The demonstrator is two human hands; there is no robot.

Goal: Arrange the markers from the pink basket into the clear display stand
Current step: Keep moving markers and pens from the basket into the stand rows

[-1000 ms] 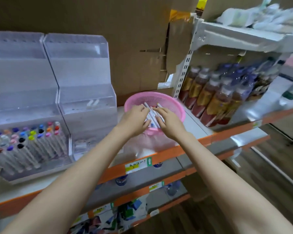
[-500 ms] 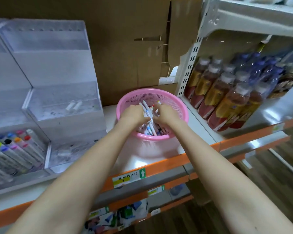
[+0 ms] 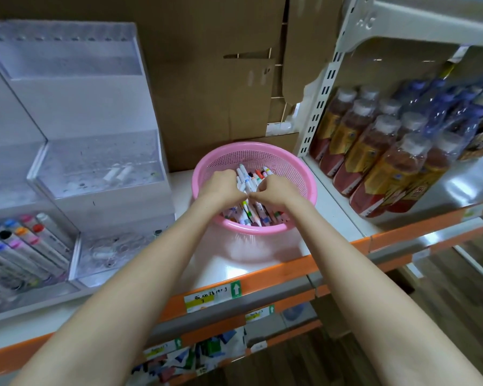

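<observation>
A round pink plastic mesh basket (image 3: pixel 262 156) sits on a white shop shelf (image 3: pixel 262 260) with an orange front edge and holds a loose heap of white-barrelled markers (image 3: pixel 247 179) with caps in many colours, lying criss-crossed. Both of a person's bare arms reach into the pink basket. The left hand (image 3: pixel 221 188) and the right hand (image 3: pixel 276 190) meet over its middle, fingers curled around a small bunch of the markers between them. To the left of the pink basket stands a clear acrylic stepped display stand (image 3: pixel 95 162); its lowest tier on the far left holds rows of capped markers standing tilted. To the right of the basket, plastic bottles of brown drink (image 3: pixel 374 162) fill a neighbouring shelf. Behind the basket is brown cardboard (image 3: pixel 207 79). Below it, lower shelves carry price labels, and dark wooden flooring (image 3: pixel 444 316) shows beneath to the right.
</observation>
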